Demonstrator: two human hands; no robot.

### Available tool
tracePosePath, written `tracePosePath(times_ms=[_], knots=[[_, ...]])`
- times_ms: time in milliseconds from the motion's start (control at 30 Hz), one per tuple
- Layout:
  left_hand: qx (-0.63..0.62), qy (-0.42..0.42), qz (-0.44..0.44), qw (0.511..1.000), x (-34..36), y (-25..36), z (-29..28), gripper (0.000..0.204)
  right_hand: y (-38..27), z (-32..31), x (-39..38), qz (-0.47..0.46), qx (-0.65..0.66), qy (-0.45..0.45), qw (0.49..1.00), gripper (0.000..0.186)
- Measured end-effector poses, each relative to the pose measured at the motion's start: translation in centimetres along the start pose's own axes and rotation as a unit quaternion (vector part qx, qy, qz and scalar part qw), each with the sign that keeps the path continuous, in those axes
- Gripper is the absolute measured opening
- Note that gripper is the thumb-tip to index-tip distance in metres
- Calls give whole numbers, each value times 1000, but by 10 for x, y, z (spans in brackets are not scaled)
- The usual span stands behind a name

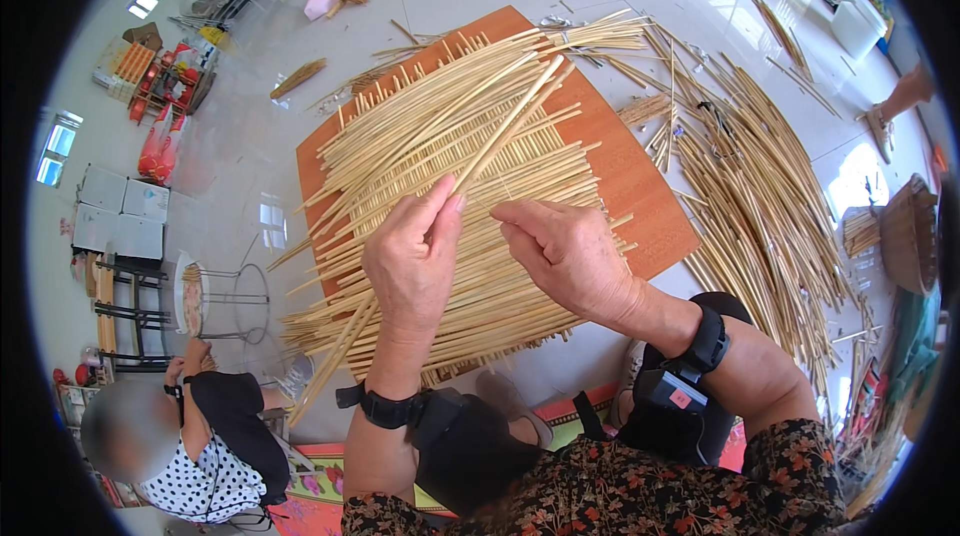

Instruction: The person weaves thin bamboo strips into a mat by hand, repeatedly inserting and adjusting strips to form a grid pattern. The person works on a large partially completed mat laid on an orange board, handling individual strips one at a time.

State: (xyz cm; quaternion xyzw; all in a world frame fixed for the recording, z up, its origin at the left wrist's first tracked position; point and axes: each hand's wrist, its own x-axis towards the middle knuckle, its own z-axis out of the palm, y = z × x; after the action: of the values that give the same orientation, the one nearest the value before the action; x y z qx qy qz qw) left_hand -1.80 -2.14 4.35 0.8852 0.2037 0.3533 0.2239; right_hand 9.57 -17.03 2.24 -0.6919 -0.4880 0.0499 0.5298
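Observation:
My left hand point(412, 254) is closed around a few pale, straw-like stalks point(511, 123). They slant up and away to the right from the fingers, and their other ends seem to come out below the hand at the lower left. To its right, my right hand point(572, 248) is closed with the fingers curled; whatever it may pinch is too small to make out. Beneath both hands lies a partly woven mat of stalks point(480, 281), with long stalks lying across thinner crosswise ones. A reddish-brown board point(650, 201) supports it.
A large heap of loose stalks point(765, 206) covers the floor at right. Beyond it stands a woven basket point(908, 236). A wire stand point(250, 301) is at left, near another person point(205, 426) seated low. White boxes point(122, 211) line the left wall. Another person's foot point(880, 131) shows far right.

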Motion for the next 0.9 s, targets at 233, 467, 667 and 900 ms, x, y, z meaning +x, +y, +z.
tracePosePath(times_ms=[233, 467, 667, 900], knots=[[19, -2, 15, 1000, 1, -3, -1, 25, 0, 1, 1, 1, -4, -7, 1000, 18], [136, 6, 83, 987, 2, 4, -3, 25, -2, -1, 3, 32, 33, -3, 999, 15], [91, -3, 70, 993, -4, 1, 5, 23, 2, 1, 1, 46, 44, 1, 998, 15], [79, 16, 49, 996, -1, -2, 14, 20, 11, 3, 4, 53, 28, 0, 998, 16]])
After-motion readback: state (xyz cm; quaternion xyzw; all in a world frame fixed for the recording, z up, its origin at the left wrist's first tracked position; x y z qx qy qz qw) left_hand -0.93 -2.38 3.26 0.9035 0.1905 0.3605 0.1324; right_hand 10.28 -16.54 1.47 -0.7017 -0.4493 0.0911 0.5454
